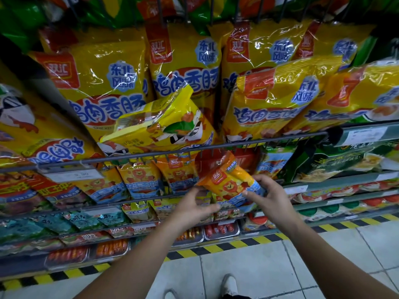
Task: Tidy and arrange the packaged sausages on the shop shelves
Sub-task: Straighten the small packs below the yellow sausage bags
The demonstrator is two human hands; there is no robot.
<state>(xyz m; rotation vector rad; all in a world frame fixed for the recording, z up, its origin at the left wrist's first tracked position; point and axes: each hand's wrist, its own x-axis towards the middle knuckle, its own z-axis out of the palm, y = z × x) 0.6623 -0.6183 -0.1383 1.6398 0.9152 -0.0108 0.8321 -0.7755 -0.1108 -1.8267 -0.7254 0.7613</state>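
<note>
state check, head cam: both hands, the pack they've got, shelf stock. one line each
orange lion pack: off the shelf, tilted, held by both hands
left hand: grips the pack's lower left corner
right hand: pinches the pack's right end
small yellow pack: toppled, lying tilted behind the rail
large yellow packs: upright in a row
shelved lion packs: standing in a row
</note>
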